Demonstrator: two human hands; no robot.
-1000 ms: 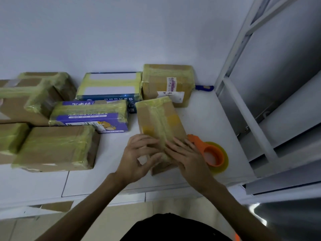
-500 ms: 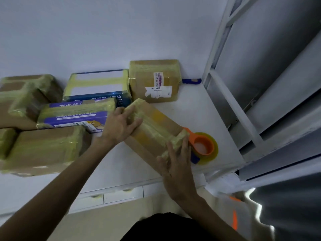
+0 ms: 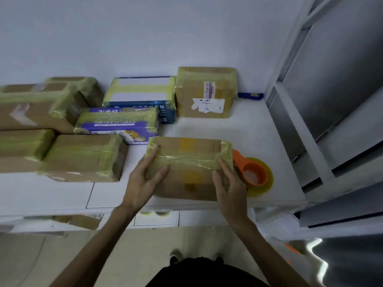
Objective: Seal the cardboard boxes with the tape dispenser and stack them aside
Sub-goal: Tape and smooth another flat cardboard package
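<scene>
Now the cardboard box lies flat on the white table with its long side running left to right in front of the person. Half a second ago it was slanted across the table, and a second ago it pointed away end-on. It has been turned a quarter round and set down. Yellowish tape shows along its top and over both ends, so this box looks close to sealed and may be nearly ready to go to the stack.

The left hand rests on the left end, its fingers straight and slightly spread along the edge with the thumb lying on the top face. The right hand covers the right end the same way, fingers flat against the tape. Neither hand holds the tape dispenser, which sits on the table just beside the box's right end.

Every box in view is shut, so nothing inside any of them can be seen. The taped brown box at the back, the blue box, the purple box and the brown box on the left are all wrapped in the same tape.
</scene>
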